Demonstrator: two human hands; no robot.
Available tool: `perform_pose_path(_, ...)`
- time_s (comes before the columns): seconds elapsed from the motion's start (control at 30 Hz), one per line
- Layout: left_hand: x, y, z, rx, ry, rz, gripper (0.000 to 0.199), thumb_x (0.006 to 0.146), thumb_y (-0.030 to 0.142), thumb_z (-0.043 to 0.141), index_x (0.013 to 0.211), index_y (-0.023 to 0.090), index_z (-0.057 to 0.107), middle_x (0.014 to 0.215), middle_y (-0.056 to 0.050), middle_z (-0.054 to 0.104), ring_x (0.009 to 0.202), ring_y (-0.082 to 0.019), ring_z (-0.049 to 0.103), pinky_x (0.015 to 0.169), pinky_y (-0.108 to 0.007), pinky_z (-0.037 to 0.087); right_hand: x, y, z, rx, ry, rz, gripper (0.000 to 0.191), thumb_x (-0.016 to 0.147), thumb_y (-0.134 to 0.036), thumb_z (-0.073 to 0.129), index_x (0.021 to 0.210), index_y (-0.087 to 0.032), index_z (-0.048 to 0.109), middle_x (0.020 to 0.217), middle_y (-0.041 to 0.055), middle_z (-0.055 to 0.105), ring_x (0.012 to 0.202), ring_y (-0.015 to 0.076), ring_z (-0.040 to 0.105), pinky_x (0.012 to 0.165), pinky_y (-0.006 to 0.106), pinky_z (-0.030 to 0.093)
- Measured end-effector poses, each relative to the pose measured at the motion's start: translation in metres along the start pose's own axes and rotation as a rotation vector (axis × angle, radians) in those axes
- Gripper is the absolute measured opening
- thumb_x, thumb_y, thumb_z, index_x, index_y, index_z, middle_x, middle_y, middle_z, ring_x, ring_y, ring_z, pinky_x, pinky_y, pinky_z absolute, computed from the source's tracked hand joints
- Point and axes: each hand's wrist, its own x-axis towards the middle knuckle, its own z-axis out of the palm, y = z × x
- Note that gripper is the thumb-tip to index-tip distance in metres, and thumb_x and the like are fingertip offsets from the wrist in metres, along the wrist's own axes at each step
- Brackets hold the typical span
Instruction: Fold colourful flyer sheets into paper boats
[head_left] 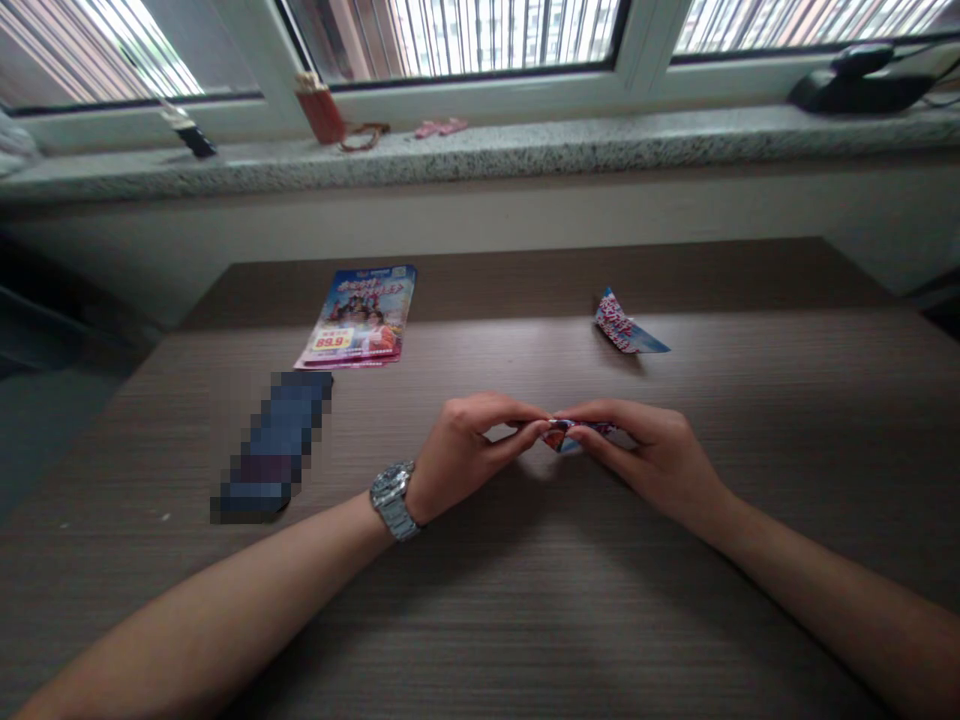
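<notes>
A small folded piece of printed paper [561, 436] is pinched between my two hands above the middle of the table. My left hand [480, 440], with a metal watch [395, 500] on its wrist, grips the paper's left end between thumb and fingertips. On the other side, my right hand [645, 447] has its thumb and fingers closed on the same paper, hiding part of it. Beyond my right hand lies a separate folded paper piece [619, 328], its right end pointed.
A stack of printed flyers [360, 318] lies at the back left of the table [480, 600]. Nearer is a pixelated dark phone-like object [277, 445]. The stone windowsill [510, 150] holds a red container [321, 115], pink items [441, 128] and a black device [862, 85].
</notes>
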Motion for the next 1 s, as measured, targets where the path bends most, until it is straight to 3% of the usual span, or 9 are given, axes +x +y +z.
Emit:
perform_pose_path(0.47, -0.001, 0.003, 0.004, 0.049, -0.023, 0.027, 0.014, 0.094, 0.029, 0.067, 0.1, 0.018, 0.072, 0.093, -0.005, 0.075, 0.085, -0.016, 0.069, 0.081, -0.027, 0.053, 0.0, -0.004, -0.001, -0.052, -0.024, 0.044, 0.018, 0.097, -0.034, 0.061, 0.094, -0.024, 0.076, 0.09, 0.0026, 0.08, 0.078, 0.019, 0.073, 0.072, 0.027, 0.055)
perform_pose_path(0.7, -0.001, 0.003, 0.004, 0.001, -0.039, 0.007, 0.013, 0.096, 0.025, 0.063, 0.091, 0.018, 0.072, 0.085, -0.003, 0.071, 0.078, -0.013, 0.066, 0.075, -0.024, 0.05, 0.001, -0.005, -0.001, -0.042, -0.05, 0.016, 0.019, 0.097, -0.032, 0.06, 0.093, -0.024, 0.077, 0.089, 0.0011, 0.08, 0.077, 0.0174, 0.074, 0.072, 0.026, 0.054)
perform_pose_path(1.0, 0.001, 0.002, 0.001, -0.061, -0.035, -0.05, 0.015, 0.098, 0.027, 0.061, 0.092, 0.018, 0.071, 0.087, -0.003, 0.072, 0.08, -0.014, 0.066, 0.076, -0.025, 0.049, -0.002, 0.006, 0.003, -0.027, 0.005, 0.059, 0.025, 0.093, -0.035, 0.065, 0.113, -0.024, 0.076, 0.104, 0.0051, 0.08, 0.085, 0.0214, 0.076, 0.075, 0.029, 0.06)
